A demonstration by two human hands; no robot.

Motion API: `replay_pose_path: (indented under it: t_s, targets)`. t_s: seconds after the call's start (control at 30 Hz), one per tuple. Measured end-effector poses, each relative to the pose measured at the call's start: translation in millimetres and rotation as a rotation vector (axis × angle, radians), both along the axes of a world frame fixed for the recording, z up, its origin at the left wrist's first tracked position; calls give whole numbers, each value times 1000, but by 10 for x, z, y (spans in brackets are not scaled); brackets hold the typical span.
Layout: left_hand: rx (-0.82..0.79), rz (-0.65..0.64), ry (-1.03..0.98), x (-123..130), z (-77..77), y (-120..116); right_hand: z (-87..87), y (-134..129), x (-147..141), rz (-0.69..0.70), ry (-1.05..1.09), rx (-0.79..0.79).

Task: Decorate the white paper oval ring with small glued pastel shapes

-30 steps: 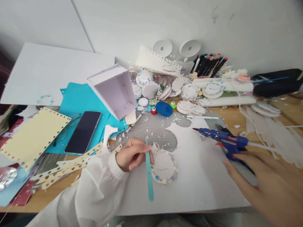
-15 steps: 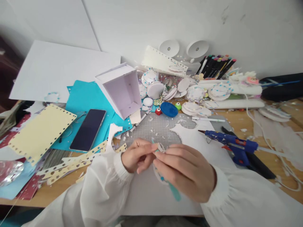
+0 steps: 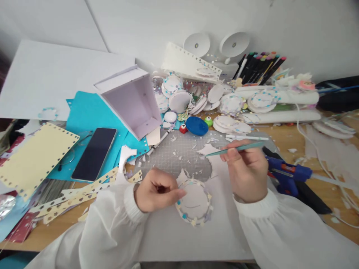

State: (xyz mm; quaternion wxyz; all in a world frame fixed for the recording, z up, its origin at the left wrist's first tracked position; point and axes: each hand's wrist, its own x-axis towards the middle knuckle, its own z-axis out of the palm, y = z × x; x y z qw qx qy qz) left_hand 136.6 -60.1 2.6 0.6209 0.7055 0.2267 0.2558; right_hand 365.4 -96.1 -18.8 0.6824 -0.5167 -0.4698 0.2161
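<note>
My left hand [image 3: 159, 189] is closed, thumb and forefinger pinching the left edge of a ring decorated with small blue, cream and lilac pieces [image 3: 209, 215]. The ring rests over white paper [image 3: 179, 239]. To the right, my right hand [image 3: 246, 168] is raised and closed around teal tweezers [image 3: 241, 147], whose tips point left above the cut edge of the white sheet. Behind the ring, a grey cutting mat [image 3: 168, 153] carries white scraps.
A blue oval lid [image 3: 196, 126] and an open white box [image 3: 134, 104] stand behind the mat. At left lies a phone [image 3: 94, 154] on blue sheets. A blue glue gun [image 3: 288, 173] is right of my right hand, with a trailing cable.
My right hand has moved away from my left, up and to the right, with the tweezers now pointing left. The ring now shows almost whole. The camera view has shifted slightly.
</note>
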Motion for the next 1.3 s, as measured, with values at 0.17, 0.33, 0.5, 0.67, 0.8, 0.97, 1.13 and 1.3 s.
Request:
replay_pose_path:
  t_s: [0.17, 0.33, 0.5, 0.67, 0.8, 0.97, 1.13, 1.3]
  targets:
    - [-79, 74, -34, -42, -58, -18, 77, 46, 82, 29, 225, 50]
    - [-395, 371, -308, 3, -21, 23, 118, 14, 14, 137, 289, -2]
    - [-744, 438, -529, 58, 68, 139, 159, -66, -55, 350, 284, -87]
    - [-959, 516, -670, 53, 85, 196, 246, -87, -97, 554, 424, -147]
    - [-1007, 542, -729, 51, 81, 201, 314, -37, -34, 557, 376, -141]
    - [-970, 571, -718, 75, 82, 217, 379, 15, 56, 525, 244, -112]
    - [-574, 559, -435, 57, 62, 144, 370, -30, -39, 576, 464, -185]
    - [109, 156, 180, -81, 118, 36, 383, -83, -117, 434, 822, -282]
